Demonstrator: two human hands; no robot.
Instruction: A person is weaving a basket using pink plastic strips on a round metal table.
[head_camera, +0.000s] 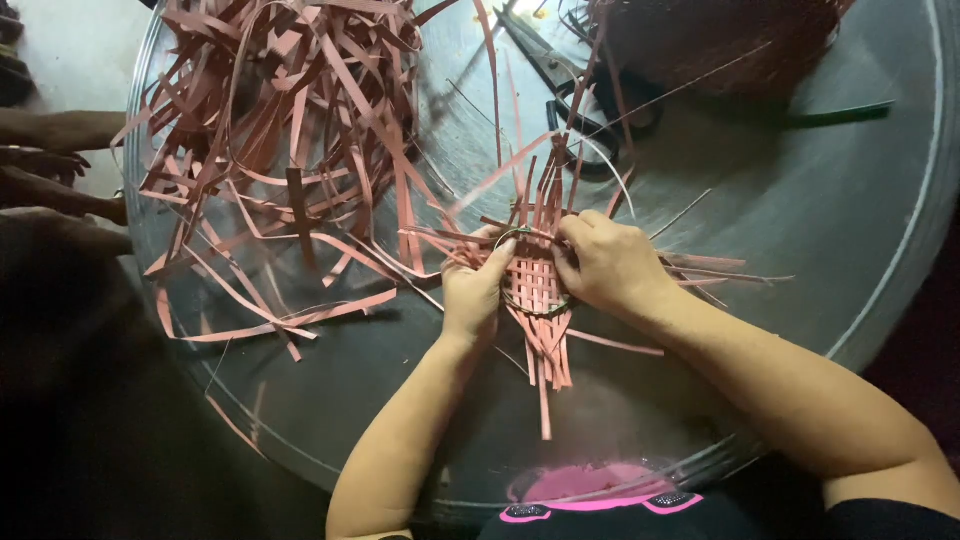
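Observation:
A small woven mat of reddish-pink strips lies on a round metal tray, with loose strip ends sticking out on all sides and a thin wire ring around the weave. My left hand pinches its left edge. My right hand grips its right edge, fingers curled over the strips. Both hands press the piece against the tray.
A big tangled heap of pink strips fills the tray's left and back. Black-handled scissors lie behind the weave. A dark reddish woven bundle sits at the back right. Another person's arm shows at the far left.

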